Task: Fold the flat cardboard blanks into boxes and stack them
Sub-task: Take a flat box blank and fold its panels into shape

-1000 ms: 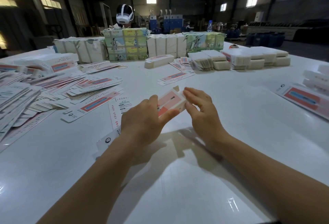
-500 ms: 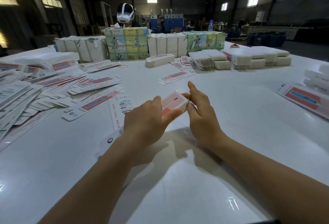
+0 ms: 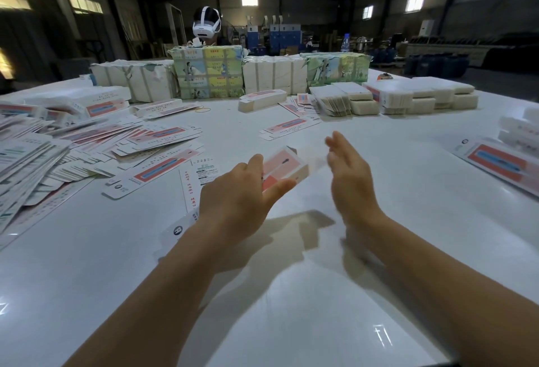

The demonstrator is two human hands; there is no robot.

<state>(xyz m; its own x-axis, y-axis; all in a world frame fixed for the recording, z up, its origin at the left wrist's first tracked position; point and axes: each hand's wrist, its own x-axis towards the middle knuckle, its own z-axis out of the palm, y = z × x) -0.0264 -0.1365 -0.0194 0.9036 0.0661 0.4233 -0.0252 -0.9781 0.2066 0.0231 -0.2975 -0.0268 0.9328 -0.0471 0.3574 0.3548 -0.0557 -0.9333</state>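
Head view: a partly folded cardboard box (image 3: 284, 170) is held above the white table (image 3: 262, 308), at centre. Its upper face is pale pink with a darker red panel and a small dark mark; the far end is blurred and its flap position cannot be told. The left hand (image 3: 242, 200) grips the box, thumb curled along the near edge and fingers hidden under it. The right hand (image 3: 347, 177) stands just to the right of the box with straight fingers, holding nothing; whether it touches the box cannot be told.

Directly under the left wrist lies a flat blank (image 3: 192, 188), white card with a column of red characters and a block of fine black print, too small to read. Left of the grip, a loose pile of flat blanks (image 3: 58, 151) spreads across the table, each white with a red-and-blue rectangular panel. Beyond the grip lies a single flat blank (image 3: 288, 127); further out, a folded box (image 3: 262, 98) rests beside stacks of white blanks (image 3: 408, 97). Behind those stand paper-wrapped bundles (image 3: 207, 72), some plain white, some printed green and yellow with figures; their lettering is unreadable. Right of the grip, a large printed blank (image 3: 495, 162) lies near the table edge. A person wearing a white headset (image 3: 205, 24) is behind the bundles.
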